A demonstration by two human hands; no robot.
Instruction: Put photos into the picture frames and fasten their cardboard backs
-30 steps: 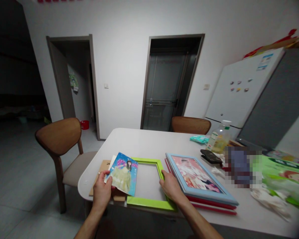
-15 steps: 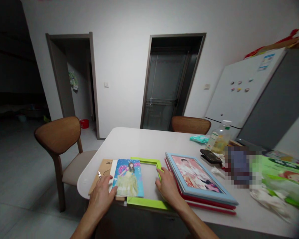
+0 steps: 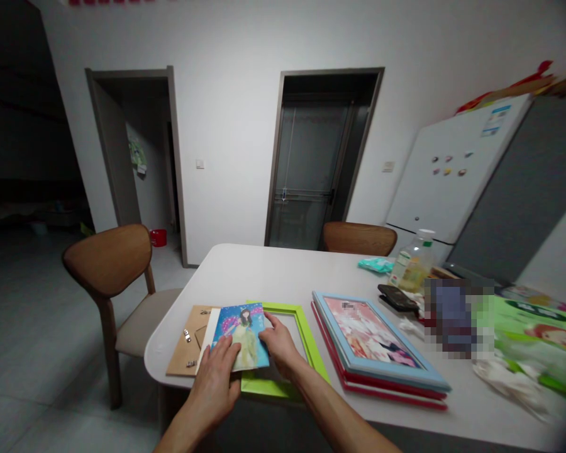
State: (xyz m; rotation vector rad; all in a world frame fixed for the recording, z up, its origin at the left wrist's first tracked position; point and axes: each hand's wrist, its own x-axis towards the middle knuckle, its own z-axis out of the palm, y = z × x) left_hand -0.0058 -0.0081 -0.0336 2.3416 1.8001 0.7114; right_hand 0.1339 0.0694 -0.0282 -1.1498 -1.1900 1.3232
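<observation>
At the near left corner of the bench (image 3: 264, 270), the left hand (image 3: 217, 380) is lying flat, fingers stretched, on the lower part of a colourful photo (image 3: 239, 327). The right hand (image 3: 278, 343) is touching the photo's right edge with loosely curved fingers, gripping nothing fully. The photo is resting partly over a green frame (image 3: 306, 333) and a brown backing board (image 3: 188, 340). A blue frame (image 3: 382, 343) is lying just beside, towards the right.

Oil bottle (image 3: 412, 263), fridge (image 3: 453, 176), wooden chair (image 3: 110, 277)
</observation>
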